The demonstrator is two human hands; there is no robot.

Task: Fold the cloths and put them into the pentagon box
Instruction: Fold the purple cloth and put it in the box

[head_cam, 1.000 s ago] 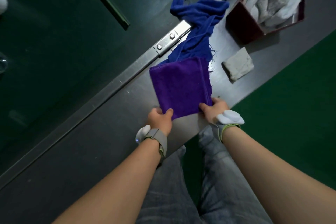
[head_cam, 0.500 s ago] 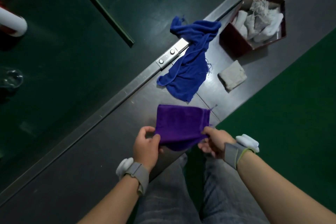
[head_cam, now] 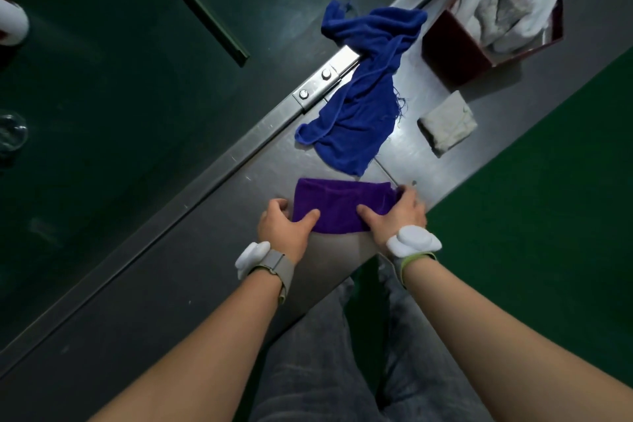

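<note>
While the purple cloth (head_cam: pixel 337 207) lies doubled on the table (head_cam: pixel 191 271), left hand (head_cam: pixel 282 228) and right hand (head_cam: pixel 399 212) pinch its ends — each grip holding the fold flat, ready for halving.

purple cloth (head_cam: pixel 337 207), blue cloth (head_cam: pixel 363 96), maroon box (head_cam: pixel 452 58), grey cloth (head_cam: pixel 447 122)
</note>
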